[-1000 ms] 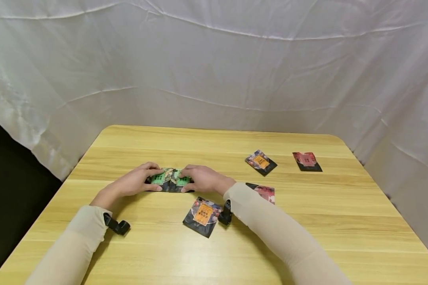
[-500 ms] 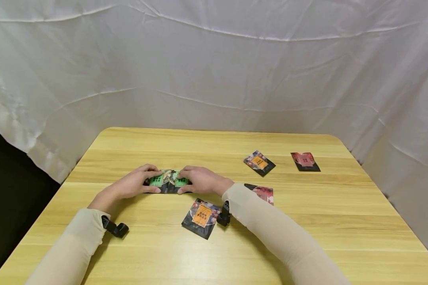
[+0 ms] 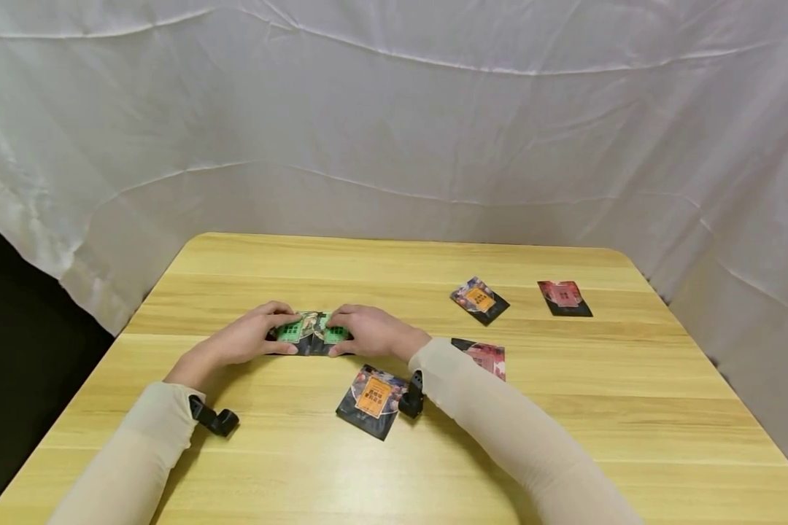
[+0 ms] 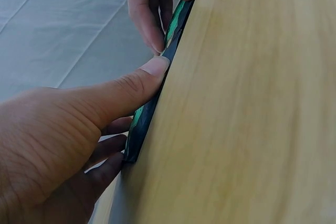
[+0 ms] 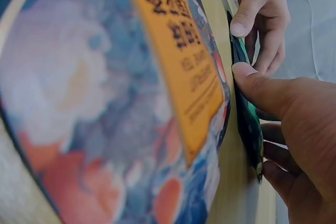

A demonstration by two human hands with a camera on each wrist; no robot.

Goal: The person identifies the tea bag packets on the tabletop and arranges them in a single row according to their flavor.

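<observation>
Two green-labelled black sachets lie edge to edge on the table, left of the middle. My left hand (image 3: pixel 243 337) holds the left sachet (image 3: pixel 290 332), thumb along its near edge and fingers over its outer and far side. Mirroring it, my right hand (image 3: pixel 376 329) holds the right sachet (image 3: pixel 335 335). In the left wrist view the left sachet (image 4: pixel 140 129) appears edge-on, low against the wood, with the left thumb (image 4: pixel 152 69) at its edge. The right wrist view shows the right sachet (image 5: pixel 249 124) between thumb and fingers. The hands cover both outer ends.
An orange-labelled sachet (image 3: pixel 372 394) lies just nearer than the right hand, beside the wrist camera. Under the right sleeve a red-labelled sachet (image 3: pixel 489 357) is partly hidden. Farther right lie another orange sachet (image 3: pixel 479 299) and another red one (image 3: pixel 565 298). White cloth (image 3: pixel 394 131) hangs behind the table.
</observation>
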